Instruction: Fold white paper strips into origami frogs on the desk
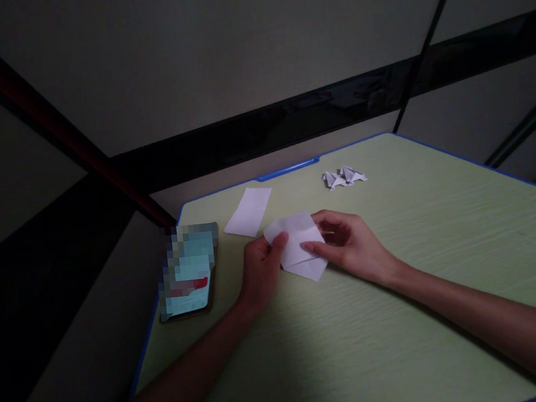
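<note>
A white sheet of paper (pixel 298 245), partly folded, lies on the pale green table (pixel 402 314) between my hands. My left hand (pixel 260 271) pinches its left edge, thumb on top. My right hand (pixel 352 243) grips its right side, fingers curled over the fold. Both hands rest low on the tabletop.
A second white paper sheet (pixel 249 211) lies flat just beyond my left hand. Small folded white paper figures (pixel 343 177) sit near the far edge. A phone (pixel 188 270) with a lit screen lies at the table's left edge. The table has a blue rim (pixel 288 168); dark wall behind.
</note>
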The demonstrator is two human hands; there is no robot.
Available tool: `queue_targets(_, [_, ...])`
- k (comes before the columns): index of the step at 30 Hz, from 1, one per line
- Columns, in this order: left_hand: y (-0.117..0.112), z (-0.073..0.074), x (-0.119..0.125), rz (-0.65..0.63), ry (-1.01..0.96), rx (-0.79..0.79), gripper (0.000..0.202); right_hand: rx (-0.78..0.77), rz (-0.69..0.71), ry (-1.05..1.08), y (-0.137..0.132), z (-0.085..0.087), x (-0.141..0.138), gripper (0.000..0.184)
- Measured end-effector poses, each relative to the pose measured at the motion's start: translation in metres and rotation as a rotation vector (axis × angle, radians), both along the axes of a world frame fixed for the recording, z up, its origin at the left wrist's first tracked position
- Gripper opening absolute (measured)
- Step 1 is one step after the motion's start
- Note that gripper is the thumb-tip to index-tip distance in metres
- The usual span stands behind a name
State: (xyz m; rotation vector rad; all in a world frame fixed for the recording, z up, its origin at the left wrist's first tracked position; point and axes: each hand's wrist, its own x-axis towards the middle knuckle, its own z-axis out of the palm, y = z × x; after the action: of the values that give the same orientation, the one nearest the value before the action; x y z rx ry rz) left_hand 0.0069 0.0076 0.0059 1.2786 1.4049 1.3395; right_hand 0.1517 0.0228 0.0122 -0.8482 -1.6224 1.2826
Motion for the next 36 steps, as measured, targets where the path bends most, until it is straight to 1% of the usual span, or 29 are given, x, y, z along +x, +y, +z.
queue_targets(2, [0.000,0.000,0.000,0.019,-0.022,0.017,0.028,0.019,0.026,-0.014,-0.001,0.001,0.001,0.028])
queue_targets(4, [0.000,0.001,-0.001,0.009,-0.040,0.021,0.027,0.044,0.045,-0.027,-0.002,0.001,0.001,0.035])
queue_targets(6, [0.000,0.001,0.000,-0.018,-0.052,-0.001,0.027,0.061,0.028,-0.022,-0.001,-0.001,0.000,0.031])
queue_targets(8, [-0.002,0.002,0.002,-0.057,-0.076,-0.029,0.026,0.089,-0.008,-0.001,0.000,-0.003,0.000,0.021])
queue_targets(10, [-0.002,0.002,0.003,-0.098,-0.121,-0.054,0.025,0.151,-0.054,-0.003,0.001,-0.004,0.001,0.015])
queue_targets(13, [-0.001,-0.001,0.002,-0.121,-0.213,-0.062,0.025,0.338,-0.115,-0.115,0.001,-0.001,0.005,0.015])
queue_targets(15, [0.000,-0.004,0.001,-0.115,-0.282,-0.043,0.028,0.494,-0.118,-0.214,0.001,0.001,0.008,0.018])
queue_targets(19, [0.002,-0.008,0.000,-0.120,-0.368,-0.047,0.027,0.776,-0.021,-0.340,0.000,0.003,0.015,0.028])
queue_targets(22, [0.002,-0.007,0.001,-0.129,-0.439,-0.078,0.024,0.934,0.066,-0.403,0.003,0.003,0.019,0.032])
queue_targets(25, [0.002,-0.003,0.001,-0.119,-0.475,-0.085,0.019,1.004,0.113,-0.449,0.005,0.003,0.022,0.034])
queue_targets(29, [0.003,0.000,0.000,-0.096,-0.476,-0.084,0.014,1.076,0.122,-0.525,0.008,0.004,0.025,0.033])
queue_targets(33, [0.004,-0.002,-0.001,-0.117,-0.473,-0.089,0.013,1.168,0.123,-0.585,0.009,0.005,0.025,0.033])
queue_targets(36, [0.004,-0.002,-0.002,-0.141,-0.476,-0.090,0.013,1.197,0.127,-0.630,0.008,0.007,0.026,0.033])
